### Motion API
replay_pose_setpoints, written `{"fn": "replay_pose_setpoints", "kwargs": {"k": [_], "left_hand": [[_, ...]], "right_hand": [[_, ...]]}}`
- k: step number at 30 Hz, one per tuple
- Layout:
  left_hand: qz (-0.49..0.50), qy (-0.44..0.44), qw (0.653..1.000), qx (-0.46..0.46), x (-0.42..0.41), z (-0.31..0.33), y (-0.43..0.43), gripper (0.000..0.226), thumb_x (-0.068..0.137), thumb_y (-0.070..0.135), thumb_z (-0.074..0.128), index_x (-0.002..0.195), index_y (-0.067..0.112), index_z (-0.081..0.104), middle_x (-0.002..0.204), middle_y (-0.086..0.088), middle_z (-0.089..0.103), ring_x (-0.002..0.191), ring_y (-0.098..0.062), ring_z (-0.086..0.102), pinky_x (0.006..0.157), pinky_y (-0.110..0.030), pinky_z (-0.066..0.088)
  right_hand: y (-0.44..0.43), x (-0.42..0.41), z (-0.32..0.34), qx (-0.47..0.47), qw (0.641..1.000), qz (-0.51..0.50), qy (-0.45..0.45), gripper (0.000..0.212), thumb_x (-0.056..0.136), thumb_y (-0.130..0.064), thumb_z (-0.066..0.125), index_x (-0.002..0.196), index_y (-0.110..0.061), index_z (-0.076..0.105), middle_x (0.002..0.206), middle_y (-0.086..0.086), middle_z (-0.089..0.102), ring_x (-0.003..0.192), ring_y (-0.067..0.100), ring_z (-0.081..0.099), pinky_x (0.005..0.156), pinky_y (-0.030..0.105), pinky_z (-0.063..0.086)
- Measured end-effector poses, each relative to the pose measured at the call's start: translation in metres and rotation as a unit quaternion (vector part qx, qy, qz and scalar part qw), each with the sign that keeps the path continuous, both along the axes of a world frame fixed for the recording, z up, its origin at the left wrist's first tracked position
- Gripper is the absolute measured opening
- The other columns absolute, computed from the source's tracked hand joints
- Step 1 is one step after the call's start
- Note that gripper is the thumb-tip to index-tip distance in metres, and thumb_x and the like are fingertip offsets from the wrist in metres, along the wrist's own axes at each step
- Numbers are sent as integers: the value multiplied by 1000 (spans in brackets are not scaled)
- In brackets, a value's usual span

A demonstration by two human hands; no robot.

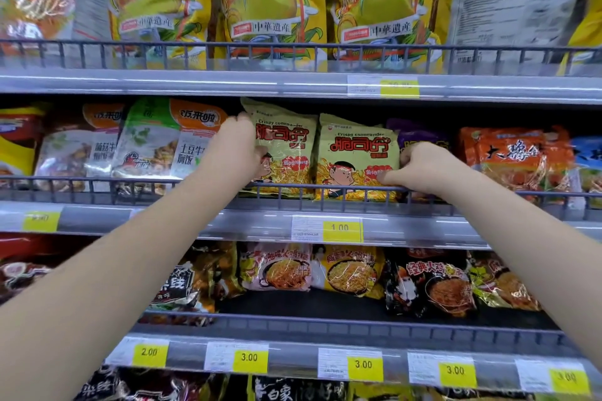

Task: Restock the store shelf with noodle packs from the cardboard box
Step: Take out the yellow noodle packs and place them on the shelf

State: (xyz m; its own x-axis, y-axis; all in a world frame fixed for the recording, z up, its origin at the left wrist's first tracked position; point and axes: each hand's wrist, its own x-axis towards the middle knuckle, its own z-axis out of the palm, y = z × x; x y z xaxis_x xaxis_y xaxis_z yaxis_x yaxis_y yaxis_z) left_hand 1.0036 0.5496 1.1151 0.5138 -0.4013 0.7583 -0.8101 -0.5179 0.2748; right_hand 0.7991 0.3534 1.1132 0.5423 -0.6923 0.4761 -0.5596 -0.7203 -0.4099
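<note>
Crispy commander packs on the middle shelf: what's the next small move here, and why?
Probably straighten the left pack. It sits higher and tilted beside the right pack, which stands nearly square behind the wire rail. The left hand grips its left edge and the right hand holds the right pack's right edge, so a small nudge down should level them.

Left noodle pack (288,148), right noodle pack (356,156): pale yellow, upright, side by side on middle shelf (423,228).
</note>
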Motion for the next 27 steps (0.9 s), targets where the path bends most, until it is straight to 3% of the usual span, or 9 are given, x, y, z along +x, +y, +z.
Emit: {"fn": "replay_pose_setpoints", "kwargs": {"k": [4,7,11,14,17,24,27], "left_hand": [[56,-79,995,25,-2,0,3,63,90,27,74,135,-3,43,133,-22,46,124,-41,48,96,-49,47],[69,-106,992,17,-4,-2,11,72,86,29,78,139,1,38,137,-20,43,126,-39,45,93,-47,49],[-5,-131,991,18,-10,-12,24,45,92,36,69,124,10,52,125,-11,48,118,-30,48,85,-42,49],[-113,-114,987,25,-24,-24,36,32,92,40,67,115,21,57,117,1,53,109,-18,54,92,-43,53],[-176,-95,979,45,-43,-38,48,27,91,40,67,113,25,62,111,6,57,101,-13,57,93,-40,52],[-246,-41,965,85,-79,-81,78,20,92,42,65,108,30,65,102,17,60,98,2,58,78,-16,50],[-256,-3,962,99,-89,-100,86,19,92,43,65,107,32,66,101,18,62,97,3,60,79,-15,50]], "right_hand": [[9,-4,0,-61,997,-46,10,47,82,-50,75,92,-4,73,82,10,72,66,21,61,58,28,49],[15,-11,-2,-87,994,-71,-16,43,82,-50,74,98,-11,66,82,4,64,82,25,62,74,36,56],[34,-23,-3,-70,996,9,-58,40,82,-51,73,107,-22,61,103,-5,65,98,17,61,83,33,52],[60,-31,-6,-71,988,91,-104,30,85,-46,73,108,-29,65,96,-16,65,93,6,62,76,25,50],[83,-35,-12,-48,979,142,-136,26,84,-47,74,106,-34,67,95,-16,67,92,3,64,81,29,55],[111,-47,-42,33,954,231,-187,18,84,-49,74,97,-38,70,90,-17,74,89,2,69,85,37,58],[118,-50,-63,59,948,254,-183,18,84,-50,75,98,-39,70,95,-15,75,92,6,72,85,42,59]]}}
